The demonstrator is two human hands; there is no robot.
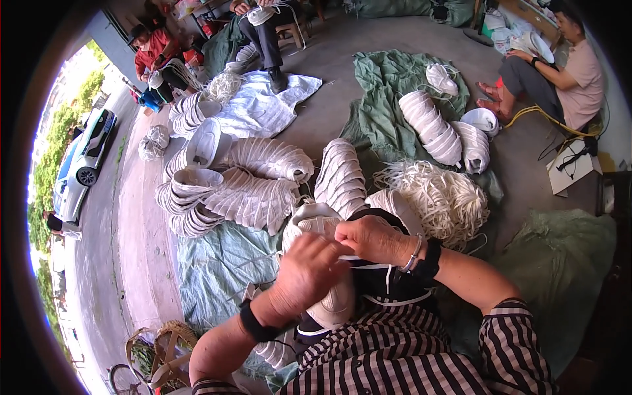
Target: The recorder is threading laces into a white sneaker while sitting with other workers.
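A white shoe upper (334, 304) rests on my lap, its collar end (315, 213) showing beyond my hands. Over its middle is my left hand (311, 268), fingers curled in and slightly blurred. Close beside it, my right hand (374, 239) is closed in a pinch with the fingertips turned toward the left hand. What either hand grips is hidden by the fingers. From under the right hand a thin white shoelace (388, 282) trails across the dark cloth on my lap.
Nested rows of white shoe uppers (253, 197) lie ahead on a pale green sheet (217, 263). A heap of white laces (438, 204) is at the right. Farther off, people sit working around a white sheet (280, 99) and green sacking (388, 92). A woven basket (172, 349) stands lower left.
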